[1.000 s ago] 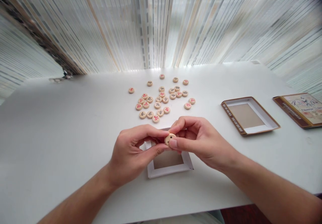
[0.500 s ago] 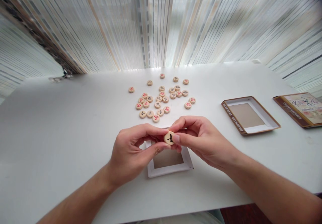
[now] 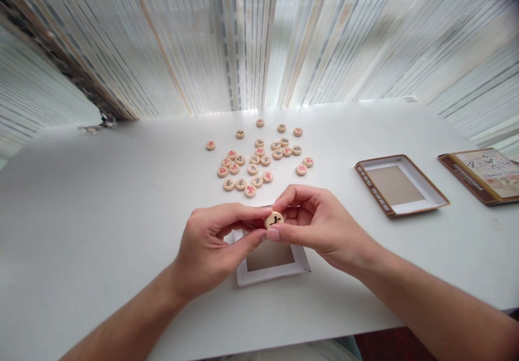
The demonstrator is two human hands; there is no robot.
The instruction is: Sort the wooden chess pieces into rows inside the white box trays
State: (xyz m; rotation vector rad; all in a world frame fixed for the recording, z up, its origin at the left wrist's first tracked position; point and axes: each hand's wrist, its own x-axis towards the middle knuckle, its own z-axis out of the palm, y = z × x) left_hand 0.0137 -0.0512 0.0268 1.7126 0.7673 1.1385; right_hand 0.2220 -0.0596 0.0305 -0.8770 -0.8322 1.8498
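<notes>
Between the fingertips of both hands is a round wooden Chinese chess piece with a black character on its face. My left hand pinches it from the left with thumb and forefinger. From the right, my right hand grips the same piece, its thumb at the lower edge. Under the hands lies a shallow white-rimmed box tray with a grey-brown bottom, its far side partly covered by the fingers. Beyond it, several loose chess pieces with red or black characters are scattered on the white table.
On the right rests a second shallow box part with a brown outer edge. Farther right is a printed box lid. A striped curtain hangs along the table's far edge.
The chess piece has turned a little between my fingers, so its character sits at another angle. My right thumb has slid down to its lower edge.
</notes>
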